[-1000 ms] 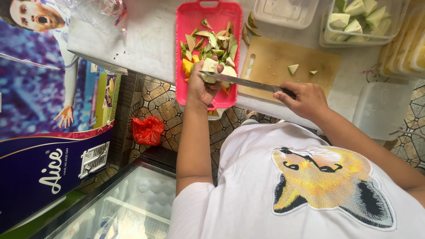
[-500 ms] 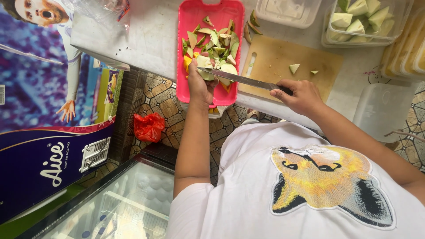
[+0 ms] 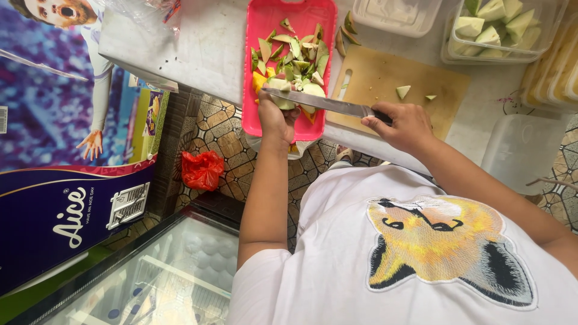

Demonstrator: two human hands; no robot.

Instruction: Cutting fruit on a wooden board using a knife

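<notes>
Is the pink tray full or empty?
Partly full: green peels heap in the pink tray, bare at its near end.

The person wears a white short-sleeved T-shirt (image 3: 385, 265) of plain cloth. The sleeves end above the elbows, so both forearms are bare. On the shirt, toward 4 o'clock in the head view, sits a large embroidered fox head (image 3: 448, 247) in yellow and orange, with white cheeks, black ear tips and narrow black eyes. The left hand (image 3: 278, 114) and the right hand (image 3: 404, 125) are bare: no gloves, rings, watch or bracelets show on them.
</notes>
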